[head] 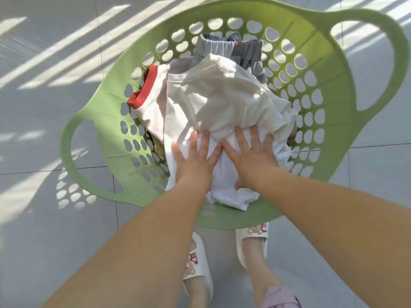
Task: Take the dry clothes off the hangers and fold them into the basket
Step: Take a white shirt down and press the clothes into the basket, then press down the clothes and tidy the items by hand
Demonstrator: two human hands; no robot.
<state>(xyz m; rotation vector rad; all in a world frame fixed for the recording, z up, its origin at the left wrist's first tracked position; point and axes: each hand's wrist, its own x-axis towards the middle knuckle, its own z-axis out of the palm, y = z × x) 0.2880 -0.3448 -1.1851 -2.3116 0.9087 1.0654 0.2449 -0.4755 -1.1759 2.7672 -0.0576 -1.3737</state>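
A green perforated laundry basket with two loop handles stands on the floor below me. On top of the pile inside lies a white garment. My left hand and my right hand press flat on its near part, fingers straight and spread, side by side. Under it at the left shows a white shirt with a red collar. Grey shorts with an elastic waistband lie at the far side of the basket. No hangers are in view.
Pale grey floor tiles surround the basket, striped with sunlight at the far left. My feet in white slippers stand right at the basket's near rim.
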